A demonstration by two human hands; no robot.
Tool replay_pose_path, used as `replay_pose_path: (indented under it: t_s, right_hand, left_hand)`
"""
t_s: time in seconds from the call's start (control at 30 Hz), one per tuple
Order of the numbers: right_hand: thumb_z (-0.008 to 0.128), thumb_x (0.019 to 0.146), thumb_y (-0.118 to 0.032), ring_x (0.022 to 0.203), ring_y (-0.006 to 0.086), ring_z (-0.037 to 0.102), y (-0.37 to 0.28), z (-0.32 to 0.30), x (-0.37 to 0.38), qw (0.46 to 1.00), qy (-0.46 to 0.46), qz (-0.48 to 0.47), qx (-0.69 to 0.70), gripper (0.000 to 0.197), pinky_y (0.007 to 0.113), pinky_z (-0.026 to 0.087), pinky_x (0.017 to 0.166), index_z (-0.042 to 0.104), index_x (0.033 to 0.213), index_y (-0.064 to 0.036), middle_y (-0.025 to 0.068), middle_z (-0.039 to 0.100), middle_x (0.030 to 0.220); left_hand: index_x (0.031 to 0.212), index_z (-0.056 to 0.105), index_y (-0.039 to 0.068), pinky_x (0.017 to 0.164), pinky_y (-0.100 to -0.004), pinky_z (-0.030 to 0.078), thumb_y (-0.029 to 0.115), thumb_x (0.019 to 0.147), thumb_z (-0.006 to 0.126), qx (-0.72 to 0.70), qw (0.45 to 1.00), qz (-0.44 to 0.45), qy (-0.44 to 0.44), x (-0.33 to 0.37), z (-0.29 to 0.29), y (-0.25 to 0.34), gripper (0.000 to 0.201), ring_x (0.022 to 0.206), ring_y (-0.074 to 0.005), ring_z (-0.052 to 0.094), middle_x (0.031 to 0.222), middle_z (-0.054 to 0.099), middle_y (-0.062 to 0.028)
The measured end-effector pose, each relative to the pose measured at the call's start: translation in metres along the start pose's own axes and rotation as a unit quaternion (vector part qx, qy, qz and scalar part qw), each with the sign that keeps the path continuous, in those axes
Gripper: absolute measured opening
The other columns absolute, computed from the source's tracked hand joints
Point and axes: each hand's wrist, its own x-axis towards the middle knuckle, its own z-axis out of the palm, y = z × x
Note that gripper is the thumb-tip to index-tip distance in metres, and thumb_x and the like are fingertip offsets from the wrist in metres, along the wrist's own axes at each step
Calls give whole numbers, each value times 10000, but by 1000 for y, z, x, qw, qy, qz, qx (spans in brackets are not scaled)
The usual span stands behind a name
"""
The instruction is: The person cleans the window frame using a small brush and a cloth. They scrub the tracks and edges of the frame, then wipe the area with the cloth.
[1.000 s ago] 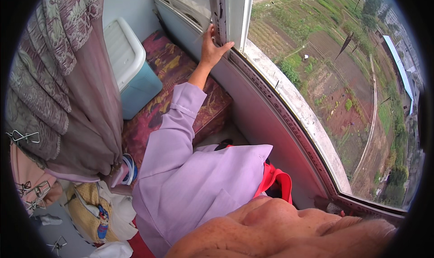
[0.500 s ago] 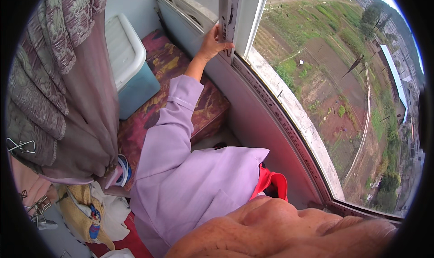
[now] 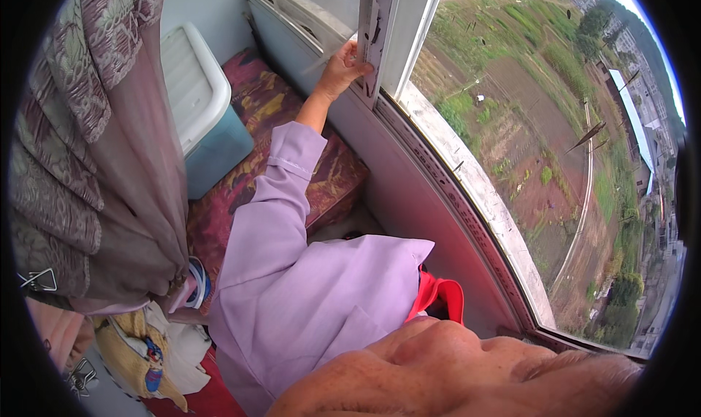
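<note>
My left hand [image 3: 340, 72], at the end of a light purple sleeve [image 3: 272, 205], reaches up to the window frame [image 3: 374, 41]. Its fingers curl at the frame's left edge, and the thumb lies across the lower part of the upright. What the fingertips press on behind the edge is partly hidden. To the right of the upright the window stands open onto the outdoors, above a long sliding track [image 3: 445, 180]. My right hand is out of view.
A teal storage box [image 3: 221, 154] with a white lid stands on a patterned maroon cushion [image 3: 332, 176]. Grey-brown curtains [image 3: 139, 198] hang at the left. Below them lie a yellow knitted cloth [image 3: 131, 351] and metal clips [image 3: 82, 377]. A pale sill [image 3: 467, 176] runs outside the track.
The view has shifted slightly. Against the upright, my left hand sits a little farther left, and the thumb covers less of the frame's face.
</note>
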Motion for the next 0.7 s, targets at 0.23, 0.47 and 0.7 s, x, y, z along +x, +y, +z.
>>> replay_pose_path:
  t_s: [0.23, 0.47, 0.7]
  right_hand:
    - [483, 1041, -211, 505, 98, 444, 7, -4, 4, 999, -40, 1, -12, 336, 226, 370, 447, 615, 1079, 96, 97, 637, 691]
    - [526, 1026, -202, 512, 126, 409, 5, -1, -2, 996, -31, 66, 55, 257, 260, 351, 460, 456, 906, 15, 70, 495, 605]
    - [530, 1017, -216, 510, 112, 380, -30, 11, -23, 986, -70, 116, 98, 268, 243, 316, 457, 535, 1073, 45, 61, 473, 626]
  left_hand:
    - [1307, 511, -2, 910, -300, 493, 322, 802, 828, 139, 989, 25, 34, -13, 5, 7, 679, 1051, -147, 602, 1153, 634, -64]
    - [1415, 430, -32, 1031, -363, 414, 440, 789, 808, 132, 985, 85, 77, -20, 24, 13, 869, 1175, -235, 568, 1278, 592, -156]
    - [1384, 470, -16, 1049, -406, 382, 464, 834, 753, 257, 942, 151, 156, -27, 30, 7, 782, 1234, -293, 517, 1328, 549, -181]
